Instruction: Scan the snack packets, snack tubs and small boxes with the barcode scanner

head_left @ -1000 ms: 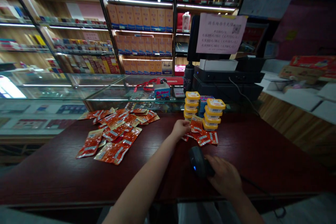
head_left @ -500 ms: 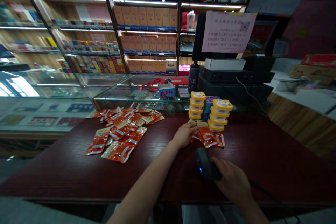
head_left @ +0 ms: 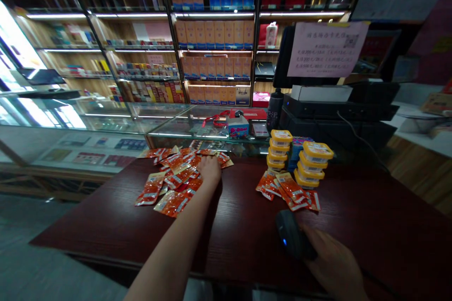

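Note:
My left hand [head_left: 211, 169] is over the right side of a large pile of orange-and-gold snack packets [head_left: 173, 202], touching it. Its fingertips are lost among the packets, so I cannot make out whether they grip one. In my right hand [head_left: 334, 256] is a dark handheld barcode scanner [head_left: 291, 233] with a small blue light, held low near the counter's front edge. A smaller heap of the same packets [head_left: 291, 188] lies beyond the scanner. Behind that heap stand two stacks of yellow-lidded tubs, a left stack [head_left: 278, 148] and a right stack [head_left: 314, 162].
A dark wooden counter [head_left: 243, 225] carries everything. Behind it is a glass display case [head_left: 169, 124] with a small blue-and-pink box [head_left: 238, 127] on top. At the right stands a monitor with a pink handwritten sign [head_left: 326, 49]. Shelves of boxed goods line the wall.
My left hand has moved left from the small heap to the large pile. My right hand still holds the scanner. The whole view has shifted, with things sitting further right.

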A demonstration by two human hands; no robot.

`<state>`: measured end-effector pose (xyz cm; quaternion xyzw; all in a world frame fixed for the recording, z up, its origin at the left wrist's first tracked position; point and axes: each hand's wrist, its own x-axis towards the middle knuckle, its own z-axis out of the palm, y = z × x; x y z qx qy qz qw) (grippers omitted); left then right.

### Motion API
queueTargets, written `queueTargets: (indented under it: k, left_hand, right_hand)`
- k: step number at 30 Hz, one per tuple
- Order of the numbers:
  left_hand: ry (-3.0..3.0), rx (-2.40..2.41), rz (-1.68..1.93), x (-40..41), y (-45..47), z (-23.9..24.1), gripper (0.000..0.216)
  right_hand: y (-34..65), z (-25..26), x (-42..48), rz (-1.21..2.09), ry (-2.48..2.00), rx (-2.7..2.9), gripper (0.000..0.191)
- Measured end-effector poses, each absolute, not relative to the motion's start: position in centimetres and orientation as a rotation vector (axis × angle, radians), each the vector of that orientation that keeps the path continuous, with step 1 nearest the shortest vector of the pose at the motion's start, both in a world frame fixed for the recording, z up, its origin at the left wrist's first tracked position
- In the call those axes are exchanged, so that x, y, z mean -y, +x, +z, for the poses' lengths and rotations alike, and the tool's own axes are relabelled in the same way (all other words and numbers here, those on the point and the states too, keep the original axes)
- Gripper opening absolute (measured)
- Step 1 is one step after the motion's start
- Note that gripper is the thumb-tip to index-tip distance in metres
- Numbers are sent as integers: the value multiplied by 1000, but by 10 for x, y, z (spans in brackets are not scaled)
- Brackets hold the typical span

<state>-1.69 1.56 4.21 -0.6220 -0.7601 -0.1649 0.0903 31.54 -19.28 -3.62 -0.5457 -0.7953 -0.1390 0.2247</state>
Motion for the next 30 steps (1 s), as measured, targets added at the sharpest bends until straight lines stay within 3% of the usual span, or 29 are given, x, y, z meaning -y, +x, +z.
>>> queueTargets:
  k: [20,22,27,30]
  left_hand:
    - [-1704,2422,-433,-40,-33,58,68]
    - [-1700,2462,-499,-42,-34,58,66]
    - [-1753,2567,-620,-44,-39,58,36]
    - [-1776,2566,-652,-42,-43,59,33]
  right_hand:
    - [305,-28,195,-401,-1627,2179,43]
    - [305,-27,195,-396,-1617,2184,45]
    - [305,-27,195,-350,-1593,2172,42]
    - [304,-27,195,-344,-1611,2166,39]
